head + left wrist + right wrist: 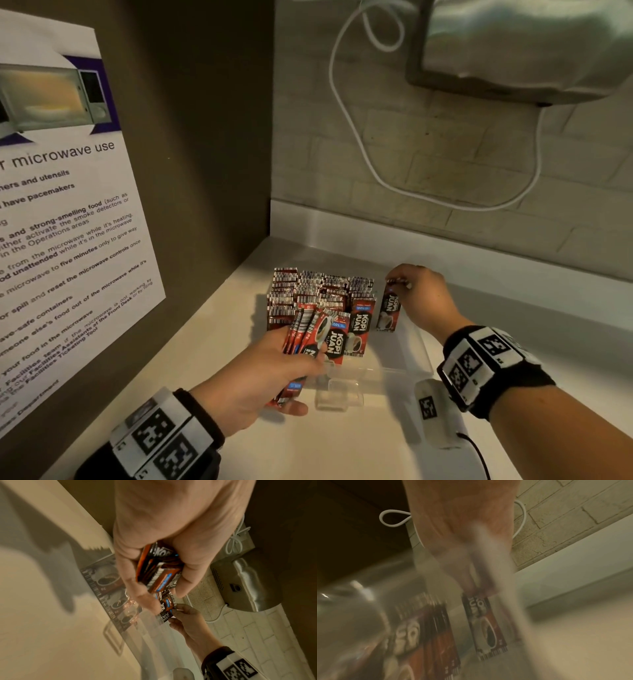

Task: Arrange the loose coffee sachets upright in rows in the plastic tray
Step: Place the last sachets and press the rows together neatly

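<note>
**Both hands on sachets at the tray**

Left hand [253, 380] reaches in from lower left, palm turned inward, fingers curled round a fanned bundle of sachets [310, 337]; thumb sticks out low toward the bench [191, 342]. Grip is clamped on the bundle, seen clearly from the left wrist view: fingers and thumb wrap the packs [159, 573]. Bundle tilts, top ends leaning over the near left part of the clear plastic tray [419, 356].

Right hand [423, 294] comes from the right, wrist bent down, knuckles up, fingertips pinching the top edge of a single sachet [388, 310]. Grip is closed on that sachet, which hangs upright in the tray's open right part, just beside the front sachet of the packed rows [318, 291]. Right wrist view is blurred but shows the sachet [485, 627] dangling from the fingertips.

Rows stand upright, filling the tray's back left. Tray sits on the pale bench in a corner. Both wrists carry marker bands. A white device [442, 414] with a cable lies on the bench near the right wrist. A microwave notice [65, 205] hangs on the left wall.
</note>
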